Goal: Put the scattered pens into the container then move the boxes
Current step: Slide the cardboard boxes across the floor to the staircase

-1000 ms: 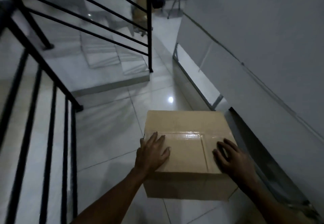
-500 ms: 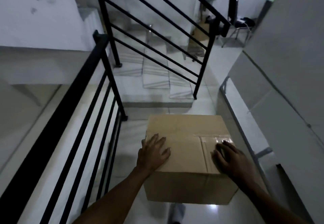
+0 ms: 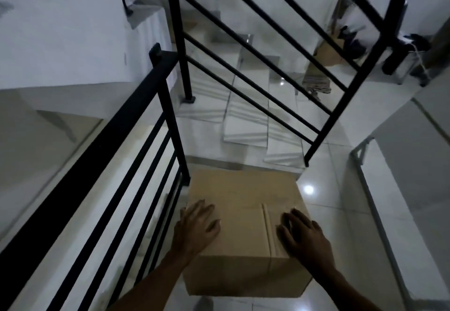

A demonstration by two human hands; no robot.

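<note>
A closed brown cardboard box point(image 3: 243, 189) with a taped seam on top fills the lower middle of the head view, above the glossy white floor. My left hand point(image 3: 197, 228) presses on its top near the left edge, fingers spread. My right hand point(image 3: 304, 235) presses on the top near the right edge, fingers slightly curled. Both forearms reach in from below. No pens or pen container are in view.
A black metal railing point(image 3: 136, 106) runs close along the box's left side. White tiled stairs point(image 3: 243, 125) go down just ahead, behind a second sloping railing point(image 3: 267, 50). A white wall panel point(image 3: 389, 164) stands to the right. Another cardboard box point(image 3: 328, 55) and clutter lie on the floor below.
The view has swung left and forward with the box: the railing is now close on the left and the top of the stairs is directly ahead. Both hands keep their places on the box.
</note>
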